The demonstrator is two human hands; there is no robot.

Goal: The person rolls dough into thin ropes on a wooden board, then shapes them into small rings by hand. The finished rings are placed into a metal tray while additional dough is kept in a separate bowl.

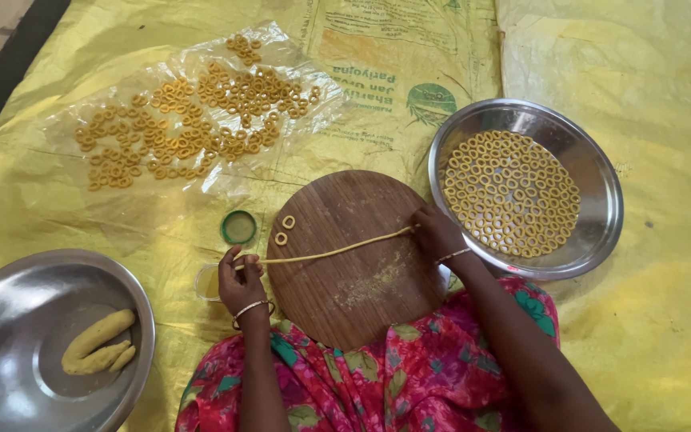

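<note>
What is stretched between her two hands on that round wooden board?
A thin yellow dough rope runs from left hand to right hand, seen from the head camera.

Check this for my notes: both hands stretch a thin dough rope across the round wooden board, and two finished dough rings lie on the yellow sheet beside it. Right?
Not quite. The head view shows the two dough rings lying on the round wooden board itself, not on the yellow sheet. The rest holds.

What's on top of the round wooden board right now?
On the wooden board lie a long thin dough rope, held at its ends by the left hand and right hand, and two small dough rings. The rope's ends are hidden under the fingers.
</note>
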